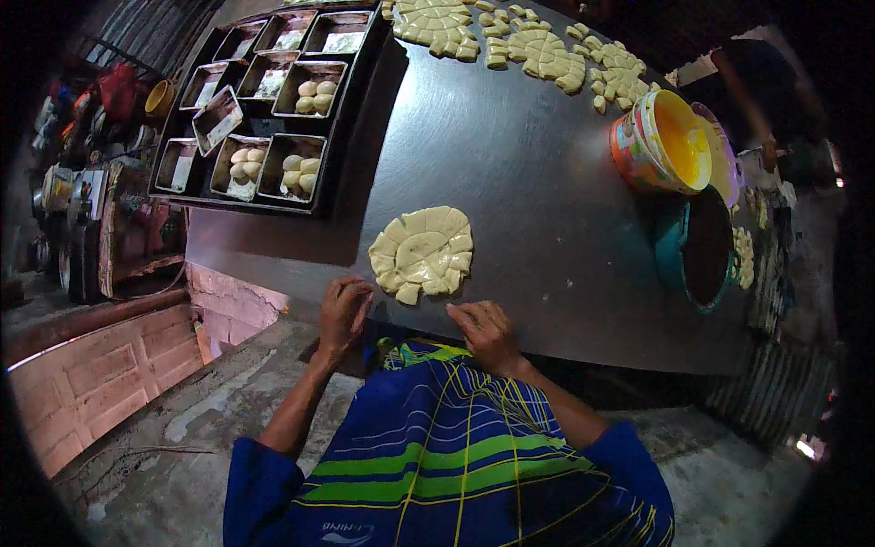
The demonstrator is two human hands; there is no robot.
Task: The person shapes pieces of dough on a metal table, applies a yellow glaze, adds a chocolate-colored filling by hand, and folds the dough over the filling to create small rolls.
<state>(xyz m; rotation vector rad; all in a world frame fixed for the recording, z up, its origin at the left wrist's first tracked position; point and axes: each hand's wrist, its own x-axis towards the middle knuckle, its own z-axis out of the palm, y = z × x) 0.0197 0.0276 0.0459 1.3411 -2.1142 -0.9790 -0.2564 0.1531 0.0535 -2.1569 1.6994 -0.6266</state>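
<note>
A flat round of pale yellow dough (421, 253), cut into a centre and an outer ring of wedge pieces, lies near the table's front edge. Just below its left side, my left hand (344, 314) hovers at the edge with curled fingers, apart from the dough. My right hand (488, 333) is at the front edge, below the dough's right side. Its fingers are bent and drawn together, also clear of the dough. Whether either hand holds anything small is hidden by the fingers.
On the left stands a black tray (342, 169) of rectangular metal tins, several holding dough balls. More cut dough rounds (547, 59) lie along the far side. At right are a yellow-lined bucket (679, 141) and a teal bucket (673, 246). Another person's arm (747, 100) shows beyond.
</note>
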